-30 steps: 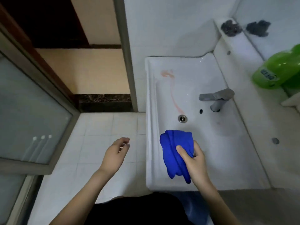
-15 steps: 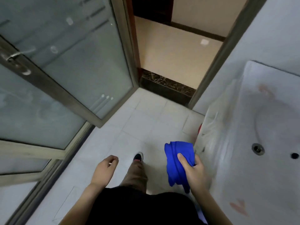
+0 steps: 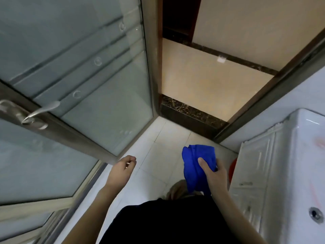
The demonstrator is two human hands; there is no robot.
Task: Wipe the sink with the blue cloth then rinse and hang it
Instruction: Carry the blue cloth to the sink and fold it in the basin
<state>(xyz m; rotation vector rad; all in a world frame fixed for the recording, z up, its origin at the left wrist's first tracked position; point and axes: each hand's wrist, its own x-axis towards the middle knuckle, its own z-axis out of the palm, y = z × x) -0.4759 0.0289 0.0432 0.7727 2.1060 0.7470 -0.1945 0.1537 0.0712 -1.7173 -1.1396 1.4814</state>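
At 9 o'clock in your view stands the frosted glass door (image 3: pixel 79 76) with its metal lever handle (image 3: pixel 39 111); leave it alone. Your left hand (image 3: pixel 121 170), at 7 o'clock, holds nothing, its fingers loosely curled toward the palm above the white floor tiles (image 3: pixel 158 152). At 5 o'clock your right hand (image 3: pixel 213 176) grips the blue cloth (image 3: pixel 195 164), with the thumb pressed across the front and the other fingers wrapped behind. The cloth is bunched and hangs in folds over the floor, near the sink but not touching it. The sink (image 3: pixel 302 120) lies at 3 o'clock, against the right edge, with a pinkish smear (image 3: pixel 319 140) on its surface and the drain (image 3: pixel 315 213) down at 4 o'clock.

Judging by that smear, the wiping looks unfinished. Turn back toward 3 o'clock and open the bunched cloth into a flat pad under your palm. Press firmly through the smear toward the drain rather than dabbing with a wad. Rest your free left hand on the sink's rim to steady yourself. The tap is out of view, so find it before you rinse.

No brand, label or writing can be read anywhere here.
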